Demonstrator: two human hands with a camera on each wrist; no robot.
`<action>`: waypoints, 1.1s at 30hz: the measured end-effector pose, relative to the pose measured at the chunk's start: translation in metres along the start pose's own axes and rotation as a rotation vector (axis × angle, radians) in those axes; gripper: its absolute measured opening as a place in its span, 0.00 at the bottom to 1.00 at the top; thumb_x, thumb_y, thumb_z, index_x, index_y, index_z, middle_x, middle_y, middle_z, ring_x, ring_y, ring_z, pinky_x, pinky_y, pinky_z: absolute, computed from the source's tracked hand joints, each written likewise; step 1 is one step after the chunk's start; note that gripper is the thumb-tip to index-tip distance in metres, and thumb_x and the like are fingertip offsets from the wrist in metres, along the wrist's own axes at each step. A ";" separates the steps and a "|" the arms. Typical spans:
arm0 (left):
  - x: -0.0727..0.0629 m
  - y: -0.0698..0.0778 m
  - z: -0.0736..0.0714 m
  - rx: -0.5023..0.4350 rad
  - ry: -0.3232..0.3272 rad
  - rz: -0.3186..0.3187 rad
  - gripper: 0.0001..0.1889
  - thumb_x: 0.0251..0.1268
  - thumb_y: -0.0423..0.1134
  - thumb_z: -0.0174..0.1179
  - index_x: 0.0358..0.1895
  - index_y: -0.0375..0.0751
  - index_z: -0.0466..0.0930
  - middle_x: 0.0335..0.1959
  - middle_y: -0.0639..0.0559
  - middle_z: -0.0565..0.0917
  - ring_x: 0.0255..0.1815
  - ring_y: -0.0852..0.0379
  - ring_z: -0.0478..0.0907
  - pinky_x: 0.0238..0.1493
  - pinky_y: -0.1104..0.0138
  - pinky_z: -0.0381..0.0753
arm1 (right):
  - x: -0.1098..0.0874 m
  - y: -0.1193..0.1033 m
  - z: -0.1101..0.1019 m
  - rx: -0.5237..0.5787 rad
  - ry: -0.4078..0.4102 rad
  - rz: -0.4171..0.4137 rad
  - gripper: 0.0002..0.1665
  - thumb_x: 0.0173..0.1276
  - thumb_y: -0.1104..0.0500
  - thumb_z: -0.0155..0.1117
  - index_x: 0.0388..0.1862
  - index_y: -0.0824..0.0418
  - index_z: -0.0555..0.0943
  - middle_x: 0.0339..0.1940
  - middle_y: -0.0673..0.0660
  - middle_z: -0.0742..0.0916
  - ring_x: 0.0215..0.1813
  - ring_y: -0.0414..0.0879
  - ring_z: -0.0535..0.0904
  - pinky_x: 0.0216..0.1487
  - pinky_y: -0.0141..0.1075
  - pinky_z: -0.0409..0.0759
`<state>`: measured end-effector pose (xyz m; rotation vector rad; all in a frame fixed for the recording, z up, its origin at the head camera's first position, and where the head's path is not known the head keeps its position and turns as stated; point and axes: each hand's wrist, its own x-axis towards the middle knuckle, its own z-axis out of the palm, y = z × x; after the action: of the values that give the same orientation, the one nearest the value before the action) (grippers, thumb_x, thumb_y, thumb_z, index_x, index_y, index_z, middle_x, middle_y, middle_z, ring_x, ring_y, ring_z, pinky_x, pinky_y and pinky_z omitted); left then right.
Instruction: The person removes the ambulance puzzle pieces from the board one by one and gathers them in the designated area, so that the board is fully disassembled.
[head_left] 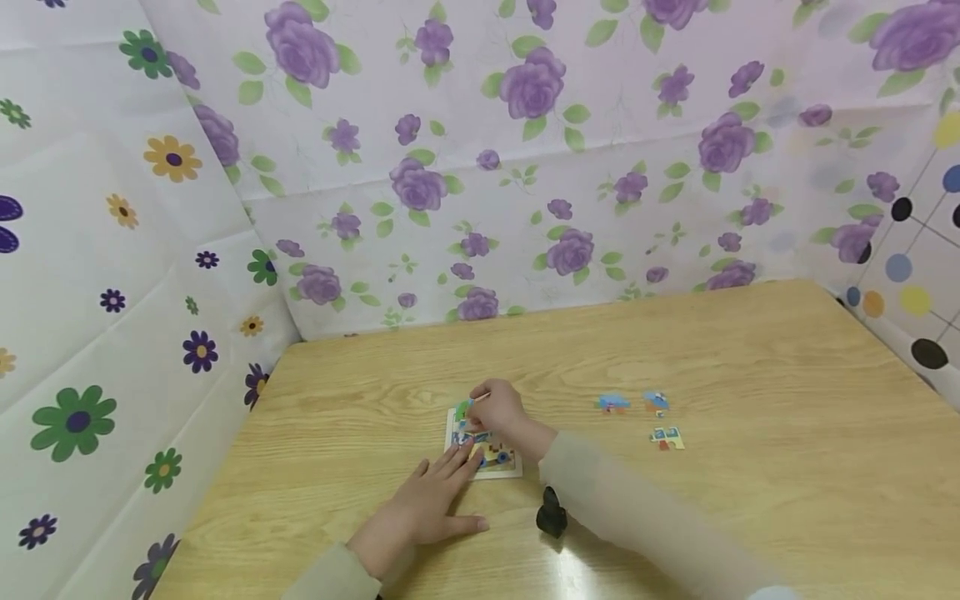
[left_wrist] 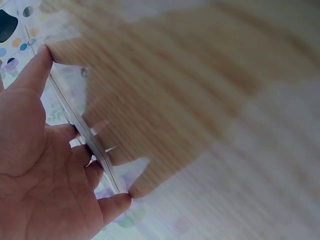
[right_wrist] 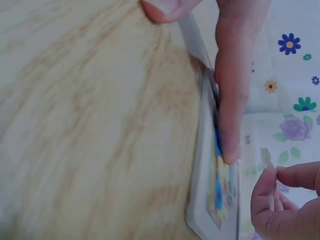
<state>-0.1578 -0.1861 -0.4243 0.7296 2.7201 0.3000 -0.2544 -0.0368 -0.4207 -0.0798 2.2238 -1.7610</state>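
A jigsaw board [head_left: 512, 472] with a pale rim and a colourful vehicle picture lies on the table. My left hand [head_left: 427, 504] rests with fingers spread, its fingertips on the board's near left part and the thumb out on the table. In the left wrist view the fingers of the left hand [left_wrist: 40, 165] reach the board's edge [left_wrist: 107, 167]. Over the board's far part, my right hand [head_left: 498, 410] is bent. In the right wrist view the right hand [right_wrist: 287, 205] pinches a puzzle piece [right_wrist: 266, 157] between thumb and finger, held above the board. The piece's printed face is hidden.
Right of the board lie loose puzzle pieces: a blue one [head_left: 612, 403], another blue one [head_left: 656, 401] and a yellow-and-red one [head_left: 667, 438]. A black device [head_left: 551, 517] is at the right sleeve. Flowered cloths [head_left: 450, 183] stand behind and left of the wooden table [head_left: 337, 400].
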 end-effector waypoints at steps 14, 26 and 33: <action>0.001 -0.001 0.001 -0.001 0.009 -0.004 0.47 0.61 0.65 0.54 0.76 0.43 0.48 0.78 0.45 0.46 0.77 0.43 0.47 0.68 0.37 0.54 | -0.006 -0.008 -0.033 -0.064 0.006 -0.062 0.09 0.62 0.68 0.61 0.42 0.67 0.79 0.31 0.58 0.83 0.28 0.45 0.80 0.27 0.32 0.81; 0.001 -0.001 0.001 -0.004 0.003 -0.018 0.47 0.60 0.66 0.54 0.76 0.44 0.47 0.78 0.46 0.46 0.77 0.44 0.47 0.68 0.37 0.54 | -0.008 -0.013 -0.072 -0.134 0.015 -0.034 0.06 0.65 0.63 0.61 0.38 0.66 0.80 0.31 0.57 0.85 0.29 0.44 0.82 0.35 0.40 0.84; 0.001 -0.002 0.003 -0.016 0.005 -0.003 0.47 0.61 0.66 0.54 0.76 0.44 0.47 0.78 0.46 0.45 0.77 0.44 0.46 0.68 0.37 0.53 | -0.011 -0.009 -0.101 -0.103 0.009 -0.024 0.08 0.65 0.63 0.62 0.39 0.68 0.81 0.33 0.58 0.85 0.27 0.42 0.81 0.31 0.33 0.83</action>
<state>-0.1582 -0.1871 -0.4276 0.7207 2.7202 0.3228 -0.2722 0.0584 -0.3893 -0.1213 2.3284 -1.6613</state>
